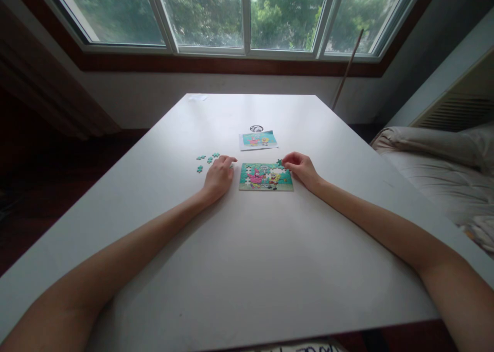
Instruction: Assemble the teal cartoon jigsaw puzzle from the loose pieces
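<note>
A jigsaw puzzle lies on the white table, partly filled in, with a pink and a yellow cartoon figure on a green ground. White gaps show along its upper right and left side. At its top right corner, my right hand pinches a green puzzle piece between thumb and fingertips. My left hand rests on the table to the left of the puzzle, index finger stretched out, the other fingers partly hidden. Just beyond and left of it, several loose green pieces are scattered.
Behind the puzzle lies a printed picture card with the same figures. A small dark round object sits past it. A pale scrap is at the table's far left corner. A bed stands on the right, beyond the table.
</note>
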A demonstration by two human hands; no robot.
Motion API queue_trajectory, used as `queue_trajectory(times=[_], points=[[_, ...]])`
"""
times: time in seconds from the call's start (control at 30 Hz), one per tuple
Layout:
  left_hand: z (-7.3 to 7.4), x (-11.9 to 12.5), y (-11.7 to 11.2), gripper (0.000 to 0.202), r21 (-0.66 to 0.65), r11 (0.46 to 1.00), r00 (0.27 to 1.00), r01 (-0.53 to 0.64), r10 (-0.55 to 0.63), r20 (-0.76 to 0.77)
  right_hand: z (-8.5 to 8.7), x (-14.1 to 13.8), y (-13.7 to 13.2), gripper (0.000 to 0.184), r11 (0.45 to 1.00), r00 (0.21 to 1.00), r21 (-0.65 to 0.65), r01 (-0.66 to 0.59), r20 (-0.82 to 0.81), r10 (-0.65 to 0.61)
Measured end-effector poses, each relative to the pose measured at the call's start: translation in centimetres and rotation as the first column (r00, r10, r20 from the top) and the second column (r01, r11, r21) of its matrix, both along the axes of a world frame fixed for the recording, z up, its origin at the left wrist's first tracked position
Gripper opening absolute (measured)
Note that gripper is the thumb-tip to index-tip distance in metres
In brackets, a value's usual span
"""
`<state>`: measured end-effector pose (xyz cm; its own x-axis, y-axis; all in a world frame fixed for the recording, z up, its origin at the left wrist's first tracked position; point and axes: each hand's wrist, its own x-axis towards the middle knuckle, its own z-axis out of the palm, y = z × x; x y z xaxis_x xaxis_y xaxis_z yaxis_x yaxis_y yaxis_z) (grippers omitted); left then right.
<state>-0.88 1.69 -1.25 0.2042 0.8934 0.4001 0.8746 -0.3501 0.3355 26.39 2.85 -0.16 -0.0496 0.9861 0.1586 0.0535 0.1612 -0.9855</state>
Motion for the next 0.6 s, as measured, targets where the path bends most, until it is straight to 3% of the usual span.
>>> queue_trajectory(times=[0.43,0.6], points=[[0.12,-0.02,-0.03,0.034,0.008,1.000,1.000,0.009,-0.009,0.030,0.16,0.01,-0.13,0.013,1.000,1.000,0.000,-0.010,0.024,0.010],[0.30,0.13,-0.28,0.039,0.072,0.996,0.997,0.048,-0.052,0.054,0.19,-0.02,-0.19,0.012,1.000,1.000,0.005,-0.019,0.022,0.019]])
